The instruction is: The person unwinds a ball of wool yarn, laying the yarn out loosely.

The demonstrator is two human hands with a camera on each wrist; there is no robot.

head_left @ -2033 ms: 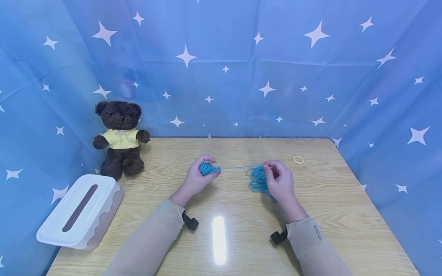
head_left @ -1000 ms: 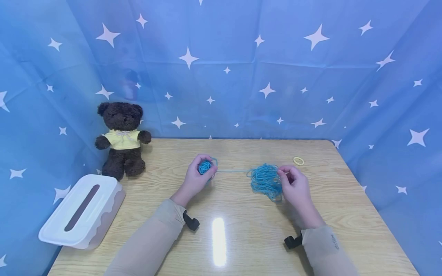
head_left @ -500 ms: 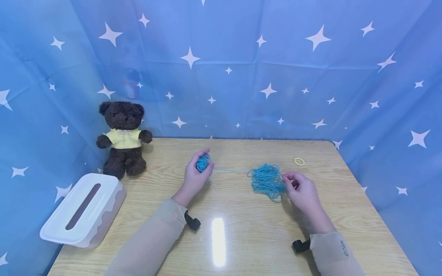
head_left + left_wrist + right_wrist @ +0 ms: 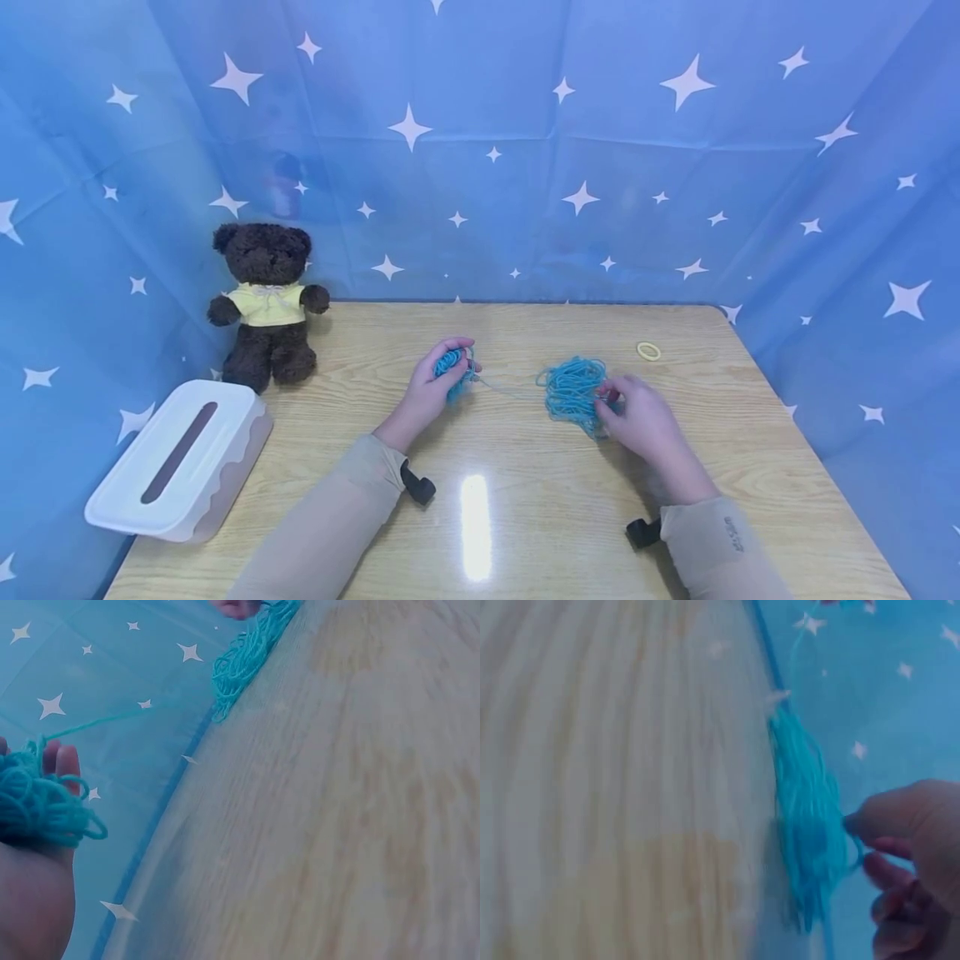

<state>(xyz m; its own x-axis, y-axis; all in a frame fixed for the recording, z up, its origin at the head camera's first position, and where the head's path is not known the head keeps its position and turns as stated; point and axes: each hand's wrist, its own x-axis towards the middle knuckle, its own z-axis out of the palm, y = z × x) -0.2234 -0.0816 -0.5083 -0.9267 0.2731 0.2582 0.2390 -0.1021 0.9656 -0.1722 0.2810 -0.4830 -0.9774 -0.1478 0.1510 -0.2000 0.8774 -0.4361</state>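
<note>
In the head view my left hand [image 4: 422, 398] grips a small wound bundle of blue yarn [image 4: 448, 362], its fingers and thumb curled about it. Loose loops of that bundle [image 4: 45, 802] stick out past the palm in the left wrist view. A thin strand leads from it to a looser pile of the same yarn [image 4: 570, 390] on the table. My right hand [image 4: 647, 423] is at the pile's right edge, pinching yarn between thumb and fingertips. The right wrist view shows a small loop by these fingertips, beside the pile [image 4: 802, 817], somewhat blurred.
A pale yellow ring [image 4: 648, 351] lies behind my right hand on the wooden table [image 4: 540, 517]. At the left stand a white lidded box [image 4: 168, 458] with a slot and a brown teddy bear [image 4: 268, 333] in a yellow top. A starry blue curtain [image 4: 480, 233] hangs behind.
My right hand first drew away to the right across the pile, then came back left to its edge. The strand between the hands, straight before, now sags slightly. My left hand kept the bundle.
</note>
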